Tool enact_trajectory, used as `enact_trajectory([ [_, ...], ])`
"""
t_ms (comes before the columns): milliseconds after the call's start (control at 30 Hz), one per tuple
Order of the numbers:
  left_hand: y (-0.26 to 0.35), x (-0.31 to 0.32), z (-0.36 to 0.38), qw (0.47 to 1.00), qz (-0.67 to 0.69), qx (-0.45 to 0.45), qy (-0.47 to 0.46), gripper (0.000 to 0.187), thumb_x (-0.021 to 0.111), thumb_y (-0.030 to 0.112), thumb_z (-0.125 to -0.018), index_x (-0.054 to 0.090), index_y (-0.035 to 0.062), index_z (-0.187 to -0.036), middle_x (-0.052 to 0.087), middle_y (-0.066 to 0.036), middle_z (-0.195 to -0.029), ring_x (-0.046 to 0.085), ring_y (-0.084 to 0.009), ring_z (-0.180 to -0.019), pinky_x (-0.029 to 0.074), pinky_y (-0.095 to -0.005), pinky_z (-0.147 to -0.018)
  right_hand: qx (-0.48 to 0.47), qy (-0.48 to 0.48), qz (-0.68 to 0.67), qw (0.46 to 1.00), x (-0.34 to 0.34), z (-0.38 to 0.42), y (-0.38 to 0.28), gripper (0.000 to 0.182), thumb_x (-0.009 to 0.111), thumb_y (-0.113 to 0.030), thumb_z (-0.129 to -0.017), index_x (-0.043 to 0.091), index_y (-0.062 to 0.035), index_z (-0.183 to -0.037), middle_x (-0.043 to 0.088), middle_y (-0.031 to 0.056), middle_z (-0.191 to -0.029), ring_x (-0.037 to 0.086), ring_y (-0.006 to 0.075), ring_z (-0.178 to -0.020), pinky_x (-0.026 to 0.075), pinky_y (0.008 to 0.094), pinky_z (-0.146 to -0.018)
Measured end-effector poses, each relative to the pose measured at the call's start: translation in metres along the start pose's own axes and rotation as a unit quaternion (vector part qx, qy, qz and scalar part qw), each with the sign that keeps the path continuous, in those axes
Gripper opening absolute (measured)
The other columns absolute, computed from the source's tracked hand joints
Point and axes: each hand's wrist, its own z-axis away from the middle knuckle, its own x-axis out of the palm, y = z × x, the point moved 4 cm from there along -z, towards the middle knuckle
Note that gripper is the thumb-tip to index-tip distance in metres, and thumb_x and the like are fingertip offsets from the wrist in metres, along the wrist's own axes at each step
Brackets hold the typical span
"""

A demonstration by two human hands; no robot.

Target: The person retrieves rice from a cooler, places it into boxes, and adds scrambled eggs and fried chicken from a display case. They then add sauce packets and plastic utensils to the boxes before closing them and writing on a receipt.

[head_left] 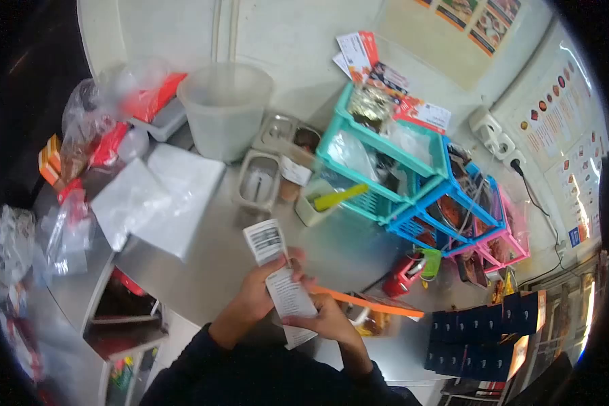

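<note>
Hands, left (258, 292) and right (326, 318), hold a paper receipt (279, 276) above the steel counter (210, 271).

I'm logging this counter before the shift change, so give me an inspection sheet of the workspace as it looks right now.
Surface: grey metal counter, bare only in the middle.
Job's things: long white printed paper receipt, held up over the counter.
Clutter: translucent plastic bucket; teal plastic basket, blue plastic basket and pink plastic basket in a row; clear plastic bags; small metal inset tubs; orange-edged tray.
Hands: left hand and right hand both grip the receipt.
Cables: black cable plugged into white wall sockets.
Surroundings: picture menus on the wall; dark blue cartons at lower right.
</note>
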Motion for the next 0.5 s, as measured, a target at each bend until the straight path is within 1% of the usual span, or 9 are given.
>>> enact_trajectory([
  [33, 0.023, -0.014, 0.007, 1.000, -0.008, -0.003, -0.009, 0.035, 0.048, 0.026, -0.090, 0.045, 0.0038, -0.117, 0.052, -0.007, -0.078, 0.055, -0.0197, -0.080, 0.043, -0.0416, -0.088, 0.044, -0.018, 0.062, 0.997, 0.006, -0.016, -0.002, 0.028, 0.070, -0.025, -0.078, 0.065, 0.0003, -0.089, 0.065, 0.0074, -0.077, 0.060, 0.0113, -0.072, 0.046, 0.0261, -0.066],
  [67, 0.055, -0.033, 0.015, 0.998, -0.015, 0.061, 0.031, 0.031, 0.048, 0.025, -0.089, 0.046, 0.0046, -0.112, 0.049, -0.005, -0.073, 0.052, -0.0166, -0.074, 0.044, -0.0383, -0.082, -0.006, -0.062, 0.205, 0.977, 0.011, -0.033, -0.015, 0.023, 0.065, -0.024, -0.081, 0.065, -0.0021, -0.089, 0.064, 0.0099, -0.075, 0.060, 0.0153, -0.067, 0.046, 0.0283, -0.060],
  [133, 0.123, -0.072, 0.031, 0.980, -0.011, 0.177, 0.093, 0.024, 0.048, 0.024, -0.089, 0.048, 0.0064, -0.105, 0.043, 0.000, -0.065, 0.045, -0.0116, -0.064, 0.042, -0.0319, -0.070, -0.097, 0.061, 0.228, 0.967, -0.006, -0.063, -0.017, 0.016, 0.063, -0.017, -0.080, 0.066, -0.0051, -0.090, 0.064, 0.0116, -0.077, 0.061, 0.0208, -0.066, 0.047, 0.0300, -0.059],
  [200, 0.189, -0.111, 0.059, 0.951, -0.021, 0.265, 0.156, 0.019, 0.048, 0.022, -0.088, 0.049, 0.0085, -0.101, 0.037, 0.003, -0.063, 0.039, -0.0093, -0.057, 0.037, -0.0274, -0.061, -0.057, 0.324, 0.358, 0.874, -0.040, -0.091, -0.043, 0.016, 0.059, -0.007, -0.077, 0.065, -0.0053, -0.092, 0.064, 0.0122, -0.077, 0.062, 0.0227, -0.066, 0.048, 0.0312, -0.061],
  [267, 0.233, -0.152, 0.090, 0.924, -0.046, 0.300, 0.233, 0.014, 0.048, 0.019, -0.088, 0.049, 0.0104, -0.099, 0.035, 0.004, -0.062, 0.035, -0.0088, -0.055, 0.034, -0.0253, -0.058, -0.134, 0.364, 0.290, 0.875, -0.068, -0.122, -0.071, 0.019, 0.055, 0.001, -0.077, 0.064, -0.0037, -0.093, 0.064, 0.0128, -0.078, 0.062, 0.0233, -0.067, 0.049, 0.0320, -0.063],
  [333, 0.261, -0.195, 0.118, 0.913, -0.063, 0.291, 0.277, 0.011, 0.048, 0.019, -0.089, 0.048, 0.0110, -0.097, 0.036, 0.005, -0.063, 0.036, -0.0081, -0.054, 0.035, -0.0243, -0.058, -0.126, 0.326, 0.271, 0.897, -0.090, -0.165, -0.078, 0.019, 0.054, 0.005, -0.079, 0.064, -0.0024, -0.093, 0.066, 0.0083, -0.084, 0.062, 0.0132, -0.077, 0.048, 0.0270, -0.068],
  [400, 0.268, -0.225, 0.132, 0.914, -0.070, 0.286, 0.279, 0.011, 0.049, 0.020, -0.089, 0.048, 0.0109, -0.096, 0.036, 0.005, -0.063, 0.037, -0.0076, -0.055, 0.035, -0.0241, -0.058, -0.164, 0.331, 0.256, 0.893, -0.102, -0.218, -0.081, 0.018, 0.054, 0.004, -0.080, 0.064, -0.0022, -0.093, 0.065, 0.0082, -0.084, 0.062, 0.0130, -0.077, 0.048, 0.0266, -0.068],
  [467, 0.269, -0.250, 0.139, 0.901, -0.071, 0.257, 0.342, 0.016, 0.049, 0.025, -0.090, 0.048, 0.0099, -0.097, 0.039, 0.005, -0.063, 0.039, -0.0068, -0.056, 0.036, -0.0244, -0.057, -0.226, 0.332, 0.218, 0.890, -0.092, -0.262, -0.111, 0.017, 0.054, 0.003, -0.081, 0.063, -0.0020, -0.093, 0.065, 0.0079, -0.084, 0.061, 0.0134, -0.079, 0.049, 0.0264, -0.070],
  [500, 0.270, -0.259, 0.139, 0.900, -0.074, 0.266, 0.336, 0.016, 0.049, 0.025, -0.090, 0.048, 0.0099, -0.097, 0.039, 0.005, -0.063, 0.039, -0.0068, -0.056, 0.036, -0.0244, -0.057, -0.256, 0.334, 0.192, 0.887, -0.080, -0.283, -0.133, 0.016, 0.054, 0.002, -0.082, 0.063, -0.0020, -0.094, 0.064, 0.0076, -0.085, 0.061, 0.0141, -0.080, 0.049, 0.0266, -0.071],
])
